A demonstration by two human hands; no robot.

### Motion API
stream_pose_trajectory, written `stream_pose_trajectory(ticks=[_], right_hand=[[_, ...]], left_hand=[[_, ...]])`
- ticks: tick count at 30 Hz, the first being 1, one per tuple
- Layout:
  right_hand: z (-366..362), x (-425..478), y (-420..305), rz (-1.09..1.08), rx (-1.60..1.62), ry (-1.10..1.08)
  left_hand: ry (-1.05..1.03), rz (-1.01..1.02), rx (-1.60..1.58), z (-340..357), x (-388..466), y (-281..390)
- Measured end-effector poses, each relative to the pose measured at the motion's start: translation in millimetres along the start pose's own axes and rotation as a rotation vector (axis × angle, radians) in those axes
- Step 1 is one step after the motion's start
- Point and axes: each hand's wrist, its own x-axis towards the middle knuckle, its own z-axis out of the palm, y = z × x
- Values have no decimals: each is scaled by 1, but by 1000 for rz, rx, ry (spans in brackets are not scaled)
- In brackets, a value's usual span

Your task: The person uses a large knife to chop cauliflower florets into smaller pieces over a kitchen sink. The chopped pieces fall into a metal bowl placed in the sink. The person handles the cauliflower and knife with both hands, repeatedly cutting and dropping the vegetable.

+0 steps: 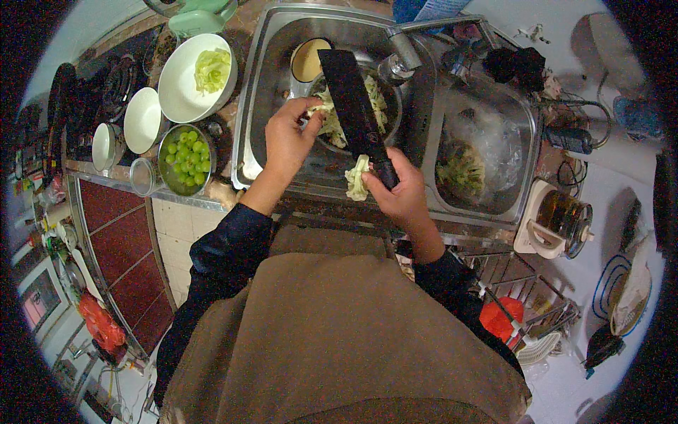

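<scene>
My right hand [400, 193] grips the handle of a black cleaver [347, 100], its broad blade slanting up and away over the sink. A pale cauliflower floret [357, 179] is also pinched between that hand's thumb and the knife handle. In the fingers of my left hand [294, 132] is a small cauliflower piece [318, 108]. Below the blade, a round metal bowl [394, 124] holding more cauliflower pieces [376, 100] stands in the left basin of the steel sink [259, 100]; the blade hides part of it.
A yellowish cup [309, 61] stands behind the bowl, near the faucet [402, 50]. Plastic wrapping and leafy trimmings [461, 169] fill the right basin. To the left are a white bowl with lettuce [212, 71], a bowl of green grapes [185, 159] and a glass jar [143, 176]. A kettle [561, 220] stands right.
</scene>
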Motion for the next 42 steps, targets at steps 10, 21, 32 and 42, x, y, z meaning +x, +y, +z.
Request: stream_pose_trajectory(ticks=[10,21,32,42], right_hand=[[0,1,3,-51,-92,22],[-2,-3,5,30,-129,-55],[-3,-4,2,23,-121,-75],[3,-1,2,96,-84,-97]], left_hand=[[39,73,31,-2,0,3],[22,170,127,-2,3,3],[25,214,137,-1,4,2],[-51,241,88,0,-7,8]])
